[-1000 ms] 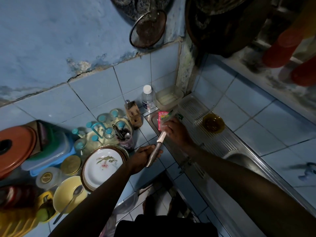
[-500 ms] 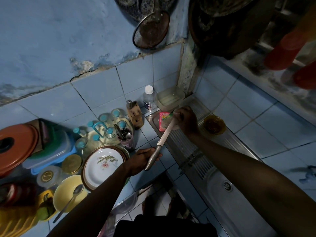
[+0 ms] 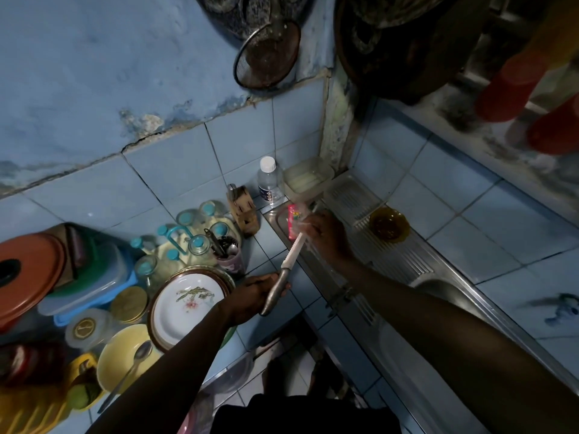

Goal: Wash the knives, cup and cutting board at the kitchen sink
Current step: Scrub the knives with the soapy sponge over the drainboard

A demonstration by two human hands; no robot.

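Note:
A knife (image 3: 293, 250) with a white serrated blade and a grey metal handle slants over the counter edge beside the steel sink (image 3: 438, 296). My left hand (image 3: 250, 296) grips the handle at the lower end. My right hand (image 3: 326, 236) is at the blade's far end, fingers curled around a pale, blurred wad pressed against the blade. What the wad is cannot be made out. No cup or cutting board can be picked out.
A pink packet (image 3: 293, 219) lies on the sink's corner and a brown glass bowl (image 3: 388, 225) on the drainboard (image 3: 391, 261). Left counter holds stacked plates (image 3: 188, 305), a cutlery cup (image 3: 230, 252), jars, a knife block (image 3: 242, 208), a bottle (image 3: 269, 180). The tap (image 3: 560, 305) is at right.
My right hand slid out along the blade toward its tip, then came back a little. My left hand kept the handle almost still.

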